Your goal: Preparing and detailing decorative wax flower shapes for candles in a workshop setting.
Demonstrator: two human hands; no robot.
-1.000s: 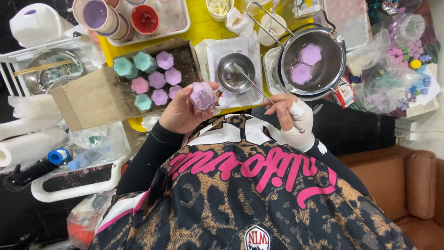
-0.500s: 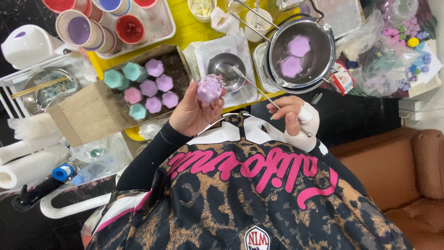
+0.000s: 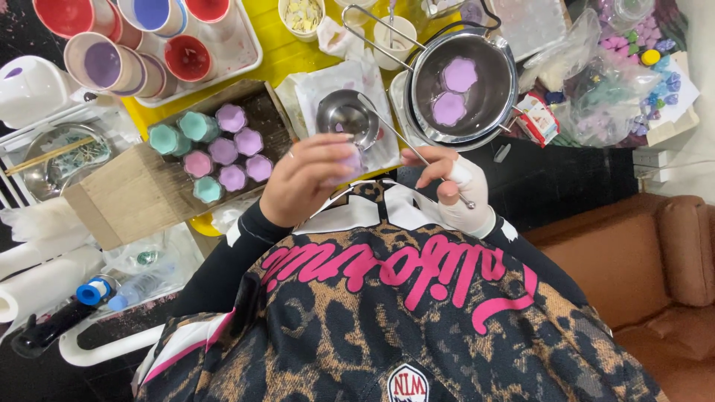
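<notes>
The left hand (image 3: 309,179) was raised close to the chest, its fingers (image 3: 328,149) curled and clenched around a small purple flower-shaped candle (image 3: 350,158), of which only a pale lilac edge showed past the fingertips. The right hand (image 3: 454,186), wrapped in a white bandage across the palm and wrist, pinched the thin handle of a metal ladle (image 3: 346,115) between thumb and forefinger; the ladle's bowl rested on a white paper towel (image 3: 328,82) on the yellow surface (image 3: 275,52), just beyond the left hand. To the right of the ladle stood a steel pot (image 3: 462,89) holding two lilac flower-shaped pieces (image 3: 454,89), one beside the other. To the left of the towel, a cardboard tray (image 3: 134,193) carried a cluster of small candles (image 3: 223,152) in teal, pink and purple, set close together and touching in places. Farther left and up, a white tray (image 3: 242,48) held several paper cups (image 3: 104,63) with red, purple and blue wax inside. A small bowl of pale chips (image 3: 304,15) stood at the top edge of the surface. At the far right lay clear bags of coloured bits (image 3: 611,97), and below them a brown sofa (image 3: 655,275). A roll of white paper (image 3: 37,286) lay at the lower left. The person wore a leopard-print top with pink lettering.
</notes>
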